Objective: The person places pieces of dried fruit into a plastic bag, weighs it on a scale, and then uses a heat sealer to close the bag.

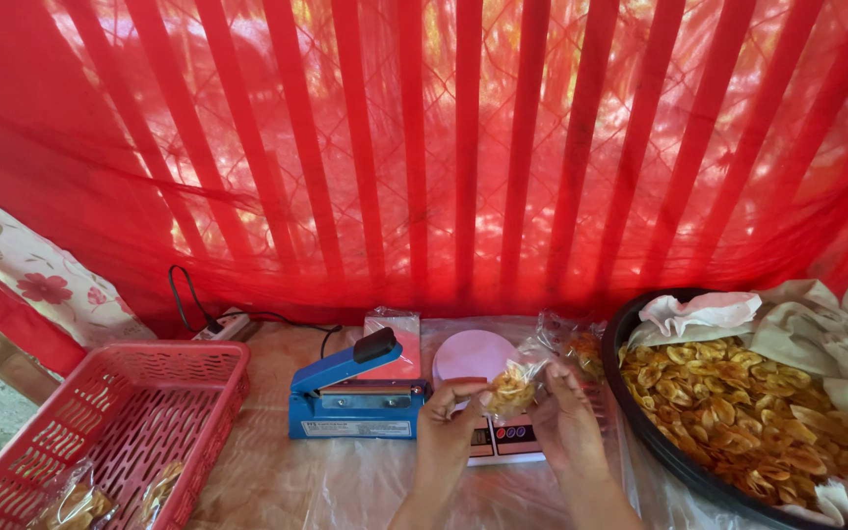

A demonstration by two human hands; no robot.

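Clear plastic bag (517,383) of fried chips, pinched between left hand (449,422) and right hand (563,412) above the pink-topped scale (478,365). Likely light, limp, slippery, contents brittle; best held at its film edges. Blue heat sealer (350,397) at 9 o'clock, chip tray (640,432) at 3 o'clock, red basket (110,422) far left; plastic-covered table (277,471), red curtain (424,147) behind.

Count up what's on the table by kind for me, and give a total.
Bags of chips: 3, one in the hands, two in the basket
Basket: 1
Sealer: 1
Scale: 1
Chip basin: 1
Power strip: 1
Total: 8
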